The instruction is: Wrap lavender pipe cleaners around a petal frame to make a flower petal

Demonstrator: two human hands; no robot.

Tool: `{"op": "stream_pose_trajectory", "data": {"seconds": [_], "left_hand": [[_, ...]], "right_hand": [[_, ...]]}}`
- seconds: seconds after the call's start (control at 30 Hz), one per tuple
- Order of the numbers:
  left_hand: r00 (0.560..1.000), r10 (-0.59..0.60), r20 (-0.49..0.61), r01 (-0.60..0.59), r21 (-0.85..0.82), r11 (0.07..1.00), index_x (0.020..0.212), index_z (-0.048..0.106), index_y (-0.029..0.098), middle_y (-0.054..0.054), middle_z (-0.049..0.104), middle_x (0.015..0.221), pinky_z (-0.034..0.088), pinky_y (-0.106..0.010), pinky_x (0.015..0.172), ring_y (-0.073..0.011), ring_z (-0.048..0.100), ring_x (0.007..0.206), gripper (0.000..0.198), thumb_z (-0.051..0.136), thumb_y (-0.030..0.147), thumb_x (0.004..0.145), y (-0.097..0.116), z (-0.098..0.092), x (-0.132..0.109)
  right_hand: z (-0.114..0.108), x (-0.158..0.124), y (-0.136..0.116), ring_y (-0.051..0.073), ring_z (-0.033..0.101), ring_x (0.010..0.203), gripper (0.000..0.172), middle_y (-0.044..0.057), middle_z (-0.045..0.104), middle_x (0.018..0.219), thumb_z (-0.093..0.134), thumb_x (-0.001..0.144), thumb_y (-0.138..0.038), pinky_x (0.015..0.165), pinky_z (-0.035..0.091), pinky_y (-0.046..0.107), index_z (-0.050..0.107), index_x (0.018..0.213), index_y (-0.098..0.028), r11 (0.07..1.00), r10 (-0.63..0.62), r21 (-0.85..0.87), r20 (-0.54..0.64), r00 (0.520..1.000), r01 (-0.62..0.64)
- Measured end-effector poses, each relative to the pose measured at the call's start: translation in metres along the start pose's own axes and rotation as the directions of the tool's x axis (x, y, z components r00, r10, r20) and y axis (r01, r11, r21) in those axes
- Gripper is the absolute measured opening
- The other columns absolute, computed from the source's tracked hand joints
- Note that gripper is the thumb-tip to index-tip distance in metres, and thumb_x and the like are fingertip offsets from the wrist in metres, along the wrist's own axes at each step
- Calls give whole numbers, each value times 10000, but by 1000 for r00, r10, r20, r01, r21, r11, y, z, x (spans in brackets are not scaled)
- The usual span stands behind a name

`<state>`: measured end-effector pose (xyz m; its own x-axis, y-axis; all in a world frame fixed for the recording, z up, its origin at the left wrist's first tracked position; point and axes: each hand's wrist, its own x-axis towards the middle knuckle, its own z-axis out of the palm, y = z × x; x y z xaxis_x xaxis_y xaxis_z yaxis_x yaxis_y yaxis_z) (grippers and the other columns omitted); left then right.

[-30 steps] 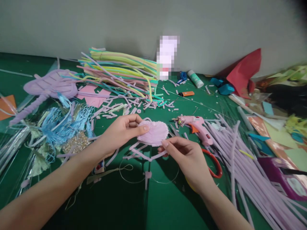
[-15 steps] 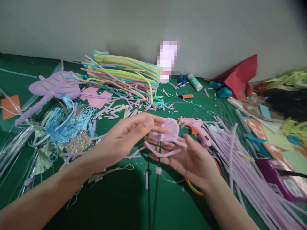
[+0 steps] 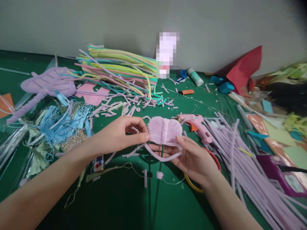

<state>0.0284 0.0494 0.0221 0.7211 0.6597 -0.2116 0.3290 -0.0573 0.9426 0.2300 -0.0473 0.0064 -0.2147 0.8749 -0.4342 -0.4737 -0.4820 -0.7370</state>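
Observation:
A lilac pipe-cleaner fan shape (image 3: 155, 129) with a raised middle rib is held up over the table. Pinching its left edge between thumb and forefinger is my left hand (image 3: 126, 132). My right hand (image 3: 192, 156) grips the lower right edge, thumb in front and the other fingers behind and beneath. A loose lilac pipe cleaner (image 3: 163, 158) loops below the shape. From its underside a thin dark green stem (image 3: 157, 188) runs down toward the near edge. A small lilac bead-like piece (image 3: 159, 175) is beside the stem, with a thin thread by it.
A pink glue gun (image 3: 198, 124) lies just beyond my right hand. Lilac pipe cleaners (image 3: 251, 172) are bundled at right, near a purple device (image 3: 278, 175). Blue tassels (image 3: 59, 118) lie at left. Coloured pipe cleaners (image 3: 117, 70), an orange lighter (image 3: 186, 92) and cut scraps are farther back.
My left hand has moved from across the front of the fan shape to its left edge. The shape now faces me more fully, and my right thumb has come onto its edge.

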Motion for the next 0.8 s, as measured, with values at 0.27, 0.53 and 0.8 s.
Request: {"op": "stream_pose_trajectory", "data": {"seconds": [0.27,0.53,0.8], "left_hand": [[999,-50,9,51,-53,997,734,649,185,28,618,720,414,-220,621,-130,558,676,87,666,263,769,-2,8,4],[993,-96,70,97,-17,995,737,657,187,15,618,707,419,-240,614,-150,559,670,216,659,399,781,-5,7,3],[996,-82,20,83,-44,996,718,685,190,19,646,694,420,-221,602,-141,566,657,91,698,279,729,-5,8,4]], "right_hand": [[-4,2,6,227,727,837,253,70,761,896,670,824,-413,733,577,324,750,989,-239,1000,-10,-22,-21,1000,10],[-2,2,5,196,717,806,221,52,755,840,675,818,-415,696,563,271,756,889,-222,1000,-6,-18,-31,999,5],[-2,4,8,193,704,749,241,56,748,807,685,797,-418,684,553,283,756,848,-193,999,-35,-33,-55,998,33]]}}
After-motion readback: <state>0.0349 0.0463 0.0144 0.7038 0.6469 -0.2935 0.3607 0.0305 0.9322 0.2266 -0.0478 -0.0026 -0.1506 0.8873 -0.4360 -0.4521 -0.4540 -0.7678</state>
